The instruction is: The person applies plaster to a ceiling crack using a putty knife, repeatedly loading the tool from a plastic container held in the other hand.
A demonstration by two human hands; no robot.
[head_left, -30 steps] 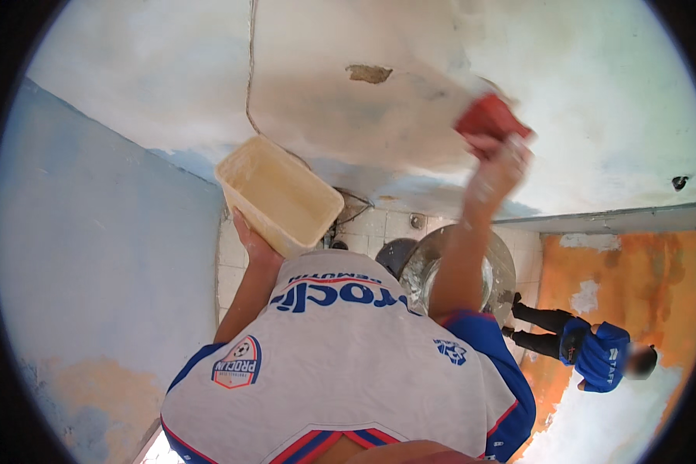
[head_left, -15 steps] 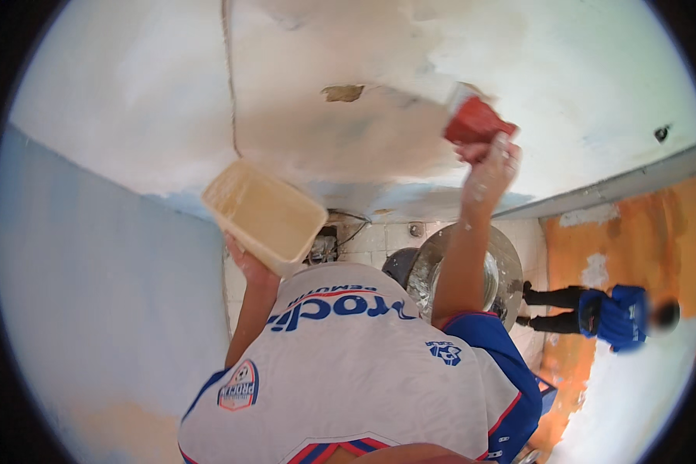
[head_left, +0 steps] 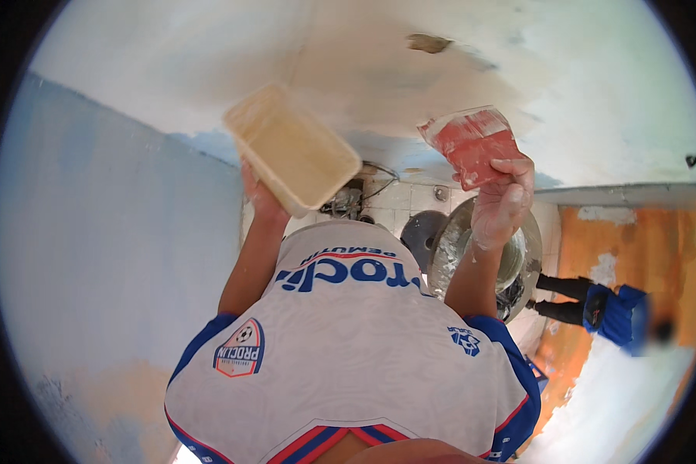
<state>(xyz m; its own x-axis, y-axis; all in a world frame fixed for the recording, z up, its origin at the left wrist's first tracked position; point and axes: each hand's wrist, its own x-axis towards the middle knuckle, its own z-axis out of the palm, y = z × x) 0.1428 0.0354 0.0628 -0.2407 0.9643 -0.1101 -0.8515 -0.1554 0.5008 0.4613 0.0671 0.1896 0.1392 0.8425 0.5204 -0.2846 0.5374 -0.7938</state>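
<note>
Against a pale, blotchy wall (head_left: 348,77), a cream, rectangular plastic tub (head_left: 313,127) tilts at left, probably light and stiff, best supported from below. The left hand (head_left: 263,193) bears its near side, its fingers mostly hidden. At right, a flat, red, white-smeared sheet-like scraper (head_left: 475,143) looks thin, bendy, perhaps slippery; the right hand (head_left: 506,193), nearly closed, pinches its cleaner lower edge.

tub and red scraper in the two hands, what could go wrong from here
The tub could tip or slip, as only the left hand holds it, from one side. The red scraper might slide in the right hand, which is smeared white. If dropped, it could perhaps fall toward the round basin showing behind the right forearm.
</note>
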